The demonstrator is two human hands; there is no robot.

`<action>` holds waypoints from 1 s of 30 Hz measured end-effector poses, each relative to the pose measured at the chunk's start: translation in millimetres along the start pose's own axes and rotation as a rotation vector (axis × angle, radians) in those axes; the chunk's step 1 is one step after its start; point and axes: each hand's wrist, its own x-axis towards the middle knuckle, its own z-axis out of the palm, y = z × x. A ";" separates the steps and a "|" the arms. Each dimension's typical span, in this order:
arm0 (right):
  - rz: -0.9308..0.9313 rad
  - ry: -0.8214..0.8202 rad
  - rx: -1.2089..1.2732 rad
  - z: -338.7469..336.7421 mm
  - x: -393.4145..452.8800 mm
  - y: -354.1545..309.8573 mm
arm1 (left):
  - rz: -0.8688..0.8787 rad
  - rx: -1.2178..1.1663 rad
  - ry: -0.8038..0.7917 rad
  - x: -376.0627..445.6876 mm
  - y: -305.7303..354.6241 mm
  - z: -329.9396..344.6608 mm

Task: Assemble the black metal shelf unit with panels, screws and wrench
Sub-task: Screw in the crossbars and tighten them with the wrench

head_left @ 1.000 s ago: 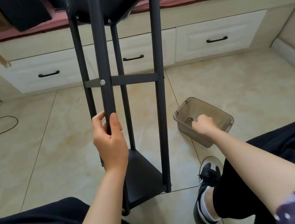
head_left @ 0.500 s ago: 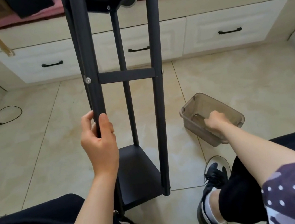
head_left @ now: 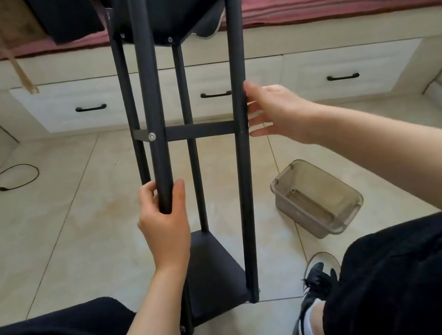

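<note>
On a tiled floor (head_left: 77, 244) in front of a built-in bench with white drawers (head_left: 354, 72), a black metal shelf unit (head_left: 245, 164) stands upright between a seated person's knees, its four round posts rising out of the top of the frame. The left hand (head_left: 165, 226) grasps the nearest post low down, fingers (head_left: 146, 190) curled round one side and thumb round the other, just below a silver screw (head_left: 152, 136) that fastens a horizontal crossbar (head_left: 200, 130) to that post. The right hand (head_left: 274, 111) reaches in from the right, its fingers spread and nearly straight, the tips against the right-hand post at the level of the crossbar; it grasps nothing. Below both hands a dark bottom panel (head_left: 213, 265) sits between the posts near the floor, and another panel (head_left: 163, 8) spans them far above the fingers. To the right of the unit and below the right forearm, a clear plastic bin (head_left: 352, 202) rests on the floor; what it contains is too small to make out. A black-and-white sneaker (head_left: 314, 290) shows beside the unit's foot, under dark trousers. Well off to the left of the left hand, a black cable (head_left: 19, 174) loops across the tiles.
</note>
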 end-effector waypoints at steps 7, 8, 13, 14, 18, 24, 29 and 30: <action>0.033 -0.103 0.056 -3.9 -9.2 1.8 | 0.014 0.032 -0.005 -8.6 -6.6 -3.3; 0.032 -0.105 0.095 -4.6 -9.1 4.0 | 0.023 0.051 -0.003 -10.0 -8.1 -3.4; -0.053 -0.100 0.131 -4.1 -8.9 14.1 | 0.046 0.122 -0.007 -10.7 -20.9 -1.4; -0.085 -0.094 0.099 -3.3 -8.0 15.9 | 0.027 0.118 -0.019 -10.0 -24.3 0.3; -0.175 -0.060 -0.025 -6.0 1.8 17.8 | -0.047 0.100 -0.093 -7.4 -32.3 12.1; -0.179 0.006 -0.063 -14.6 19.7 23.0 | -0.135 0.175 -0.264 2.2 -38.6 35.3; -0.209 -0.053 -0.123 -16.5 24.5 32.1 | -0.211 0.183 -0.248 -9.2 -43.7 46.7; -0.215 -0.053 -0.126 -16.7 26.5 32.4 | -0.204 0.175 -0.230 -10.5 -44.5 49.4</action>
